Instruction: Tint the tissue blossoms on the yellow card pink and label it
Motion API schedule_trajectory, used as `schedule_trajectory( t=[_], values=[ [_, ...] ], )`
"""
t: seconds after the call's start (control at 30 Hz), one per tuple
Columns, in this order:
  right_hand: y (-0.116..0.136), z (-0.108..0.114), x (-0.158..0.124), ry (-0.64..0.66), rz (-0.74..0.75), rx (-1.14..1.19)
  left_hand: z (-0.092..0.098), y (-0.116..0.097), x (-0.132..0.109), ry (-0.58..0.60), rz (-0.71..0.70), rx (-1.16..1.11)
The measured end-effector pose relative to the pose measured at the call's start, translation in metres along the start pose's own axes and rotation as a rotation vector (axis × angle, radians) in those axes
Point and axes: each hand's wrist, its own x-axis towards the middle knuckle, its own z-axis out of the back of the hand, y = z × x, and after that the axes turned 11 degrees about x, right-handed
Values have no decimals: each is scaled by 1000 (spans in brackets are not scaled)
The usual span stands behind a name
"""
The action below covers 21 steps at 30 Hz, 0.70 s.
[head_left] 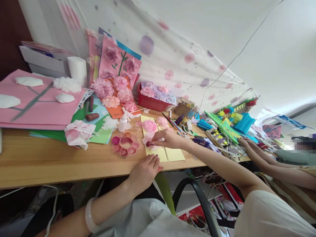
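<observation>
My right hand [168, 138] is closed on a small white-handled dabber [161, 139]; its dark reddish tip rests against a pale pink paper flower [147, 137]. That flower sits with two pinker ones [149, 125] on a yellow sheet [176, 155] that has a painted stem. My left hand [145, 172] lies at the table's front edge, fingers stretched out and touching the sheet's lower left corner. Left of the sheet is a clear flower-shaped palette [126, 144] with pink and purple paint in its wells. Behind the palette stands a white bottle [123, 122].
Crumpled stained tissue [80, 133] and a pink sheet with white shapes [37, 113] lie left. A red basket of paper flowers [153, 100] stands behind. Pens, scissors and a glue gun [201, 142] lie right. Another person's hands [244, 143] work farther right.
</observation>
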Motion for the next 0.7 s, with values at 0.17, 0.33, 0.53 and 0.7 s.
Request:
schedule_trajectory(
  t=[0.17, 0.33, 0.53, 0.7],
  values=[
    [7, 13, -24, 112, -163, -104, 13, 5, 8, -34, 106, -237],
    [11, 13, -24, -177, -95, -2, 47, 14, 14, -125, 323, -457],
    [2, -6, -26, -237, -24, 151, 89, 41, 1, -180, 597, -307],
    [4, 1, -46, -397, -43, 118, 138, 120, -23, -272, 1067, 151]
  ],
)
